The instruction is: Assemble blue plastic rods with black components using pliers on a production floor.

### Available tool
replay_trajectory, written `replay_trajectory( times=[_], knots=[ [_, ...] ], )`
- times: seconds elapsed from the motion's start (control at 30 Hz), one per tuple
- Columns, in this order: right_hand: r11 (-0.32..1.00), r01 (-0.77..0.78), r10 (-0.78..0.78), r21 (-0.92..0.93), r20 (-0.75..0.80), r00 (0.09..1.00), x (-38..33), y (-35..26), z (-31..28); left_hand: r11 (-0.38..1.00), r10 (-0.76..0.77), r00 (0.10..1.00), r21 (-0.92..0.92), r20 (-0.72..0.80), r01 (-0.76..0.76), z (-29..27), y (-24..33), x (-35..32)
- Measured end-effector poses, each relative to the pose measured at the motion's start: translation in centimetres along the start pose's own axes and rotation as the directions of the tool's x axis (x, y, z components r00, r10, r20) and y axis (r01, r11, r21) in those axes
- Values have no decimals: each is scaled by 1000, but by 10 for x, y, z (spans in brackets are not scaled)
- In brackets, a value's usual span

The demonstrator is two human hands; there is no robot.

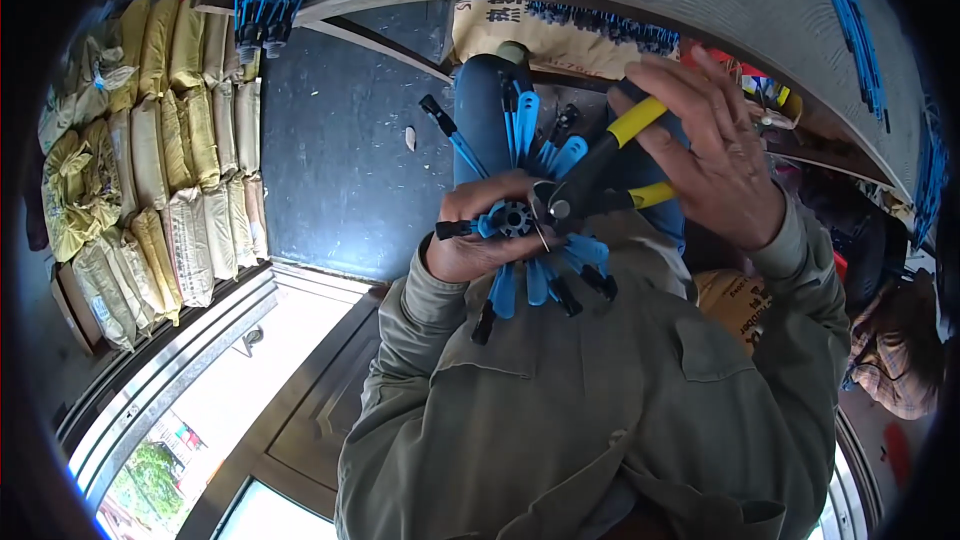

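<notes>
Stacked yellowish sacks [150, 150] line the dark floor [330, 160] to the left, while the left hand [475, 235] is clamped on a blue spoked hub [515, 220] above the lap, and the right hand [715, 160] squeezes yellow-handled pliers [600, 165] whose jaws meet the hub.

The pliers [590, 175] are showing dark matt metal with glossy yellow plastic grips; the spoked hub [515, 220] is looking like smooth blue plastic, the jacket [600, 390] matt olive cloth, the sacks [150, 140] coarse woven.
</notes>
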State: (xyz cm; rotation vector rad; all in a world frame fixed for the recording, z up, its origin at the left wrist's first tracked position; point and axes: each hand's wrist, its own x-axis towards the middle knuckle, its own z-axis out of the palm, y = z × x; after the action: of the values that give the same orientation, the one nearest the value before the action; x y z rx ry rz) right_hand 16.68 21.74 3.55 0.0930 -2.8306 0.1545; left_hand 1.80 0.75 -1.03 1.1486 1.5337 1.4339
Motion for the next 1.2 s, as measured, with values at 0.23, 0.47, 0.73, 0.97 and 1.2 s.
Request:
replay_trajectory(
  times=[0.23, 0.47, 0.73, 0.97, 1.2],
  knots=[
    [961, 24, -46, -276, -74, 996, 9, -7, -7, 957, 152, 987, 239, 61, -162, 0, 5, -2],
    [917, 145, -150, -371, 18, 989, 12, -5, -14, 987, 90, 995, 127, 41, -94, 0, 3, -5],
    [941, 207, -213, -268, 7, 977, 12, 2, -10, 989, 126, 990, 75, 62, -131, -2, -5, -6],
    [911, 351, -365, -217, -28, 930, 17, 23, -2, 978, 194, 978, 57, 71, -198, 0, -14, -6],
    [890, 408, -432, -201, -89, 898, 16, 33, 11, 964, 256, 966, 63, 37, -258, 2, -20, -8]
  ],
)
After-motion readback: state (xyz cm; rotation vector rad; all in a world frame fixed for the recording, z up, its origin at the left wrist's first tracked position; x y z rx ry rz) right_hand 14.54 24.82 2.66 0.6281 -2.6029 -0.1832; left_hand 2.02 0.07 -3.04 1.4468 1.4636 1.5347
